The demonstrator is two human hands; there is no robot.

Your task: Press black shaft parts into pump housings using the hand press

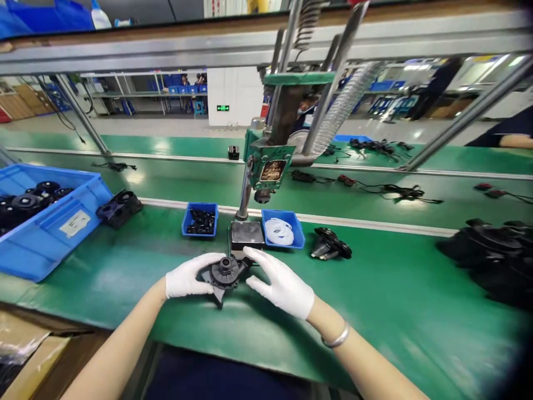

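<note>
A round black housing (225, 273) is held over the green bench (383, 289), just in front of the metal block (247, 232) of a press (272, 164), between thumb and fingers of the white-gloved left hand (189, 276), while the right hand (285, 283) is parted wide beside its spout (245, 263), contact there unclear.

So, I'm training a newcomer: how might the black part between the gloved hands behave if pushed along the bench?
The black part is probably stiff: it shows no sag at the left grip. It seems unlikely to roll, since an angular leg juts past the round body. Pushed at the off-centre spout, it might swivel.
</note>
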